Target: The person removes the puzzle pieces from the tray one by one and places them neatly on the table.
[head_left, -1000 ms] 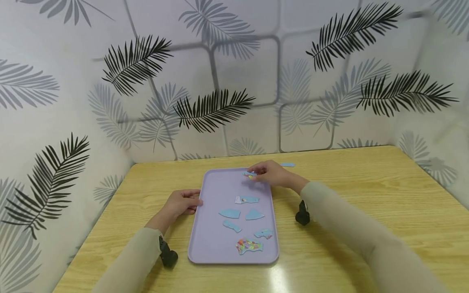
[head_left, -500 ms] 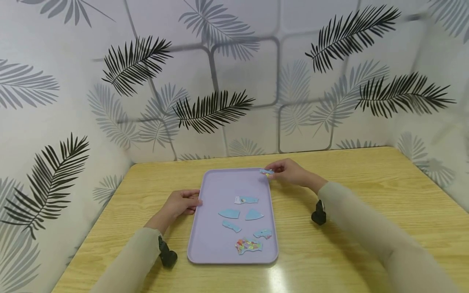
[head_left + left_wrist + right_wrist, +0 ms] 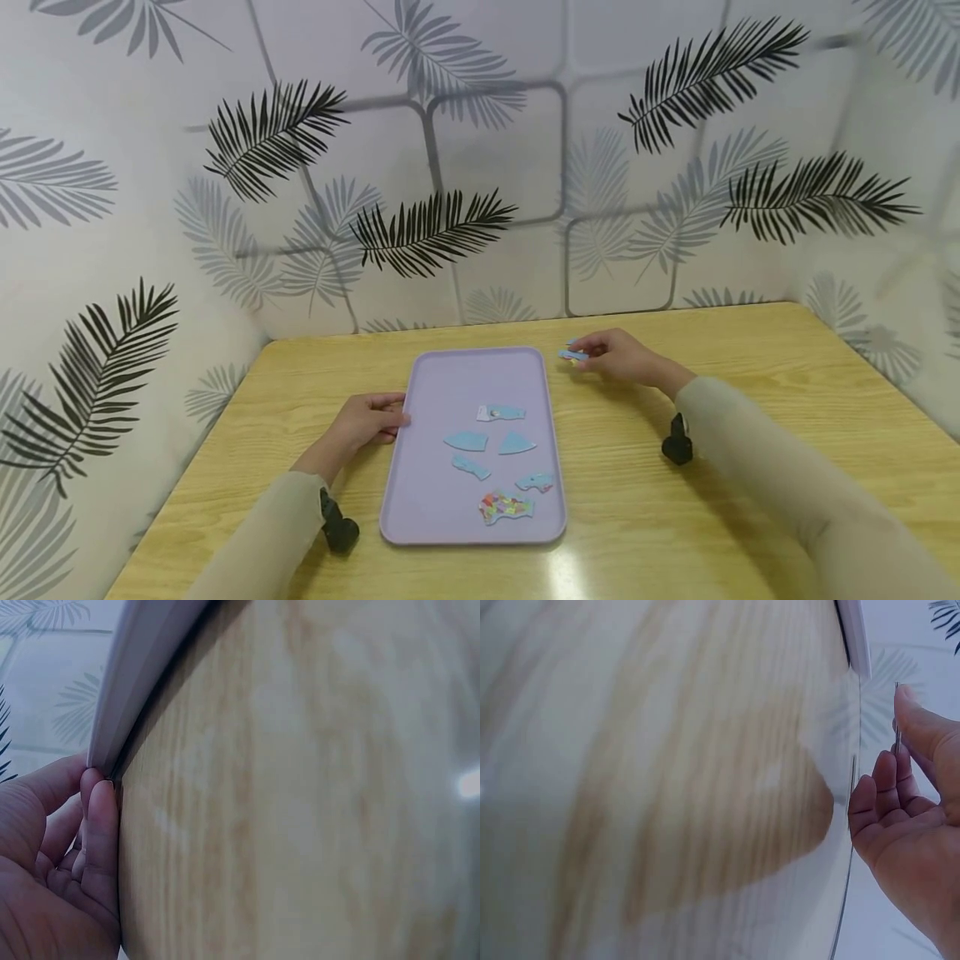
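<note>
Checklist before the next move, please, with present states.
1. Right-hand grip engaged: ok; it pinches a thin light-blue piece with multicoloured print.
2. Held piece clear of the lilac rectangular tray: ok; beyond its right rim.
3. Left-hand grip on tray: ok; it holds the left rim.
4. Tray contents joined: not ok; mostly light-blue flat pieces lie apart.
5. Held piece's full outline: cannot tell; partly covered.

Head view bright, even; glare patch (image 3: pixel 565 575) on table (image 3: pixel 637 517); wrist views dimmer, hazy, wood grain blurred.
</note>
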Demonstrator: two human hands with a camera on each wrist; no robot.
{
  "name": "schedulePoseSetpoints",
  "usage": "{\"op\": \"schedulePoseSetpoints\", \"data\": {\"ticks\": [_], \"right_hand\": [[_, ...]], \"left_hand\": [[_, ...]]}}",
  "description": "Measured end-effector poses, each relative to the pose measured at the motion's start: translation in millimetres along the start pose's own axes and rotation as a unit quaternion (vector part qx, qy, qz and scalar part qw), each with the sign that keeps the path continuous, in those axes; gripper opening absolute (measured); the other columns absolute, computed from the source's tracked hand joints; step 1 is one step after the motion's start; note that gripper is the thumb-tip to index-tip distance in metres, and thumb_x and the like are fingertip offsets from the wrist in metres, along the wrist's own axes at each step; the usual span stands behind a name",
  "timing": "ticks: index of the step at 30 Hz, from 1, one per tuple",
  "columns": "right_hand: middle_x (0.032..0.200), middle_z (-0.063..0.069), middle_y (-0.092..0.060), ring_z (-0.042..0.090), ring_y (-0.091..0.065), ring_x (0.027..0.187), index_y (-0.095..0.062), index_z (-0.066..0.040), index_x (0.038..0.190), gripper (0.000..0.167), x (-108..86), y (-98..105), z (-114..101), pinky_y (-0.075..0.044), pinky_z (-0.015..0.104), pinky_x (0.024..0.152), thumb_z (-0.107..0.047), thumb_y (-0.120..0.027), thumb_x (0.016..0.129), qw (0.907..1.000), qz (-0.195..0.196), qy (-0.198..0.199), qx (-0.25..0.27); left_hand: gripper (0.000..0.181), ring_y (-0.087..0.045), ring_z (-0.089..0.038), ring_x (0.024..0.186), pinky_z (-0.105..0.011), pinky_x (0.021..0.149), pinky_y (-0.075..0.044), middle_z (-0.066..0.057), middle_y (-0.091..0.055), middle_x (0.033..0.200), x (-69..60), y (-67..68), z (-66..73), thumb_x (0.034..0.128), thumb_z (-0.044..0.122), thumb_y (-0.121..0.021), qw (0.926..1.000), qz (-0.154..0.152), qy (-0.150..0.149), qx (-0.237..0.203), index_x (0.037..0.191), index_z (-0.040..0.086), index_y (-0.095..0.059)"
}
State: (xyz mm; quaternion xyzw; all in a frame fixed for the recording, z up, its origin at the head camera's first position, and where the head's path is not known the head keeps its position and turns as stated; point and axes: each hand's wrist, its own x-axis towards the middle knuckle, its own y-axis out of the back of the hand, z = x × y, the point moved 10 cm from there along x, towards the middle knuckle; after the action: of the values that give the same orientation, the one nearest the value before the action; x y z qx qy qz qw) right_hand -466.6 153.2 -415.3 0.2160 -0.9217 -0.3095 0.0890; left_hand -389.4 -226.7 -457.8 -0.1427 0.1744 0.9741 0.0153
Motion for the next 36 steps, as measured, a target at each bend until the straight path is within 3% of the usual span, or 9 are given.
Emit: {"op": "schedulePoseSetpoints", "data": {"ticks": [12,24,36], "right_hand": [[0.112,0.013,-0.063,0.02,-0.052,0.089,-0.066,0.0,0.121,0.033,-5.5,8.5,15.9,-0.046,0.028,0.075,-0.013,-0.07,0.091,0.9998,-0.004,-0.014,0.01],[0.099,0.01,-0.063,0.018,-0.047,0.08,-0.064,0.003,0.122,0.033,-7.2,6.0,16.4,-0.041,0.025,0.065,-0.011,-0.068,0.092,0.9998,-0.017,-0.008,0.011],[0.101,0.011,-0.061,0.021,-0.046,0.082,-0.065,0.002,0.121,0.033,-7.2,10.8,17.2,-0.042,0.029,0.068,-0.012,-0.069,0.092,0.9996,-0.009,-0.006,-0.026]], "left_hand": [[0.051,-0.06,-0.012,0.065,-0.025,0.059,-0.056,-0.006,-0.069,0.089,0.1,1.3,-2.0,0.0846,0.005,-0.075,1.0,0.007,0.003,0.004,0.133,0.002,-0.06],[0.046,-0.061,-0.013,0.067,-0.024,0.059,-0.055,-0.008,-0.067,0.084,-2.3,2.6,0.3,0.0846,0.006,-0.075,0.9996,0.025,-0.003,0.012,0.129,0.002,-0.063],[0.046,-0.061,-0.013,0.067,-0.025,0.058,-0.055,-0.007,-0.066,0.084,-5.2,2.2,3.6,0.0832,0.006,-0.076,0.9992,0.027,-0.023,0.017,0.127,-0.001,-0.063]]}}
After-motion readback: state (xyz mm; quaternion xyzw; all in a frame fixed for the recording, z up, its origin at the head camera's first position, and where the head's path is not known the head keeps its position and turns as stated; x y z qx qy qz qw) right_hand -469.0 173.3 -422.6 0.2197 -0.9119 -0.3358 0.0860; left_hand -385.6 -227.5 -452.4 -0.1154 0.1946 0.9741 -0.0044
